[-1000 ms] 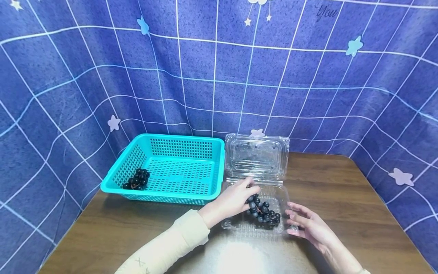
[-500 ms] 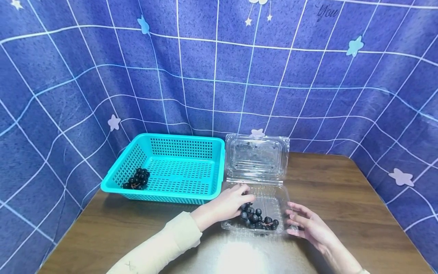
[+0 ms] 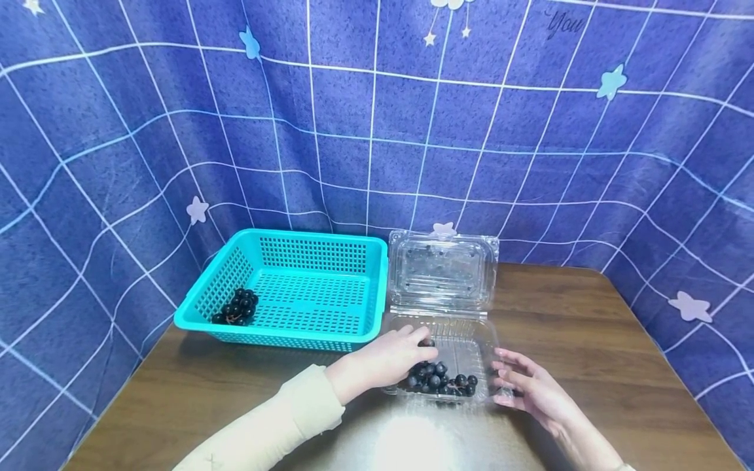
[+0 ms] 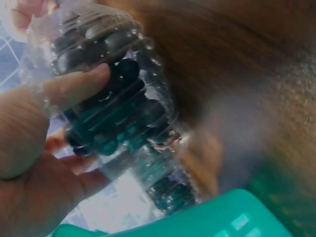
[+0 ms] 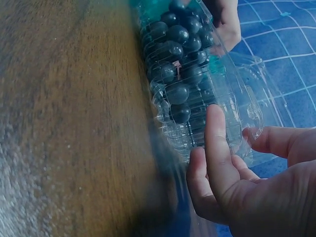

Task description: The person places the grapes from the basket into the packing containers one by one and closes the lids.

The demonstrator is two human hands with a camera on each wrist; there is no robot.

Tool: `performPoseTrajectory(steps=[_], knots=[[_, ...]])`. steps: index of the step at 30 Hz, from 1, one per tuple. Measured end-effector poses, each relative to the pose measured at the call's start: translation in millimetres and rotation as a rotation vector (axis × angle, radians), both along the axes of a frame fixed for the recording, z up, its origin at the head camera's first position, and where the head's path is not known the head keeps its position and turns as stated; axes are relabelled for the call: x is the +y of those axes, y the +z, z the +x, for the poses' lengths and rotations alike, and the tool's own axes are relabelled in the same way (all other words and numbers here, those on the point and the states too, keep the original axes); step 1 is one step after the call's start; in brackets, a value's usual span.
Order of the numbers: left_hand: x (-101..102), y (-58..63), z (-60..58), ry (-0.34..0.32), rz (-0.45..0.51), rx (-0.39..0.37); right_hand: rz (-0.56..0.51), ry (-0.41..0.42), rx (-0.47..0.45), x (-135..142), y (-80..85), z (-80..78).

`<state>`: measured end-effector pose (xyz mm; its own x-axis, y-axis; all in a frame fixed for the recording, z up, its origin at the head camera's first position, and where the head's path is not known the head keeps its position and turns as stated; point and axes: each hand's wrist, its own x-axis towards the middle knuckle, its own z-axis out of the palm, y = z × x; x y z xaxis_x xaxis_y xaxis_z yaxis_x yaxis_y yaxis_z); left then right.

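Note:
Dark grapes (image 3: 438, 378) lie bunched along the near side of a clear plastic clamshell box (image 3: 480, 337), whose lid (image 3: 442, 271) is up. Reaching in over the box's left side, my left hand (image 3: 389, 356) has its thumb and bent fingers about the left end of the bunch. In the left wrist view the thumb (image 4: 81, 86) lies over the grapes (image 4: 108, 113), with other fingers on their far side. At the box's right end, my right hand (image 3: 533, 389) touches the outer wall with fairly straight fingers (image 5: 217, 143); its thumb (image 5: 269, 139) is by the rim.
To the left stands a turquoise plastic basket (image 3: 377, 288) with another bunch of grapes (image 3: 237, 307) in its left corner. The brown wooden table (image 3: 559, 307) extends right of the box. A blue curtain (image 3: 353, 131) hangs behind.
My left hand has come left and a little nearer, and the grapes have lowered to the near side of the box. My right hand stays at the box's right end.

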<state>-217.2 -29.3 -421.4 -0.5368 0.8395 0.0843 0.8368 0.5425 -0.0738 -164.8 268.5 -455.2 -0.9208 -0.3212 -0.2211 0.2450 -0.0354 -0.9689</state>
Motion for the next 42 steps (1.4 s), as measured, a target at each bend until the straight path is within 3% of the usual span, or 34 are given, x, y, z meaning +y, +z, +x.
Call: performPoseTrajectory(steps=[14, 27, 42], knots=[[-6.8, 17.5, 11.0, 0.019, -0.101, -0.001, 0.0, 0.0, 0.002, -0.3, 2.7, 0.7], [-21.7, 43.0, 12.1, -0.011, 0.003, -0.16, 0.007, 0.0, 0.002, -0.1, -3.5, -0.5], [-46.0, 82.8, 8.5, 0.052, 0.038, -0.13, -0.002, -0.004, -0.002, -0.5, -2.0, 0.0]])
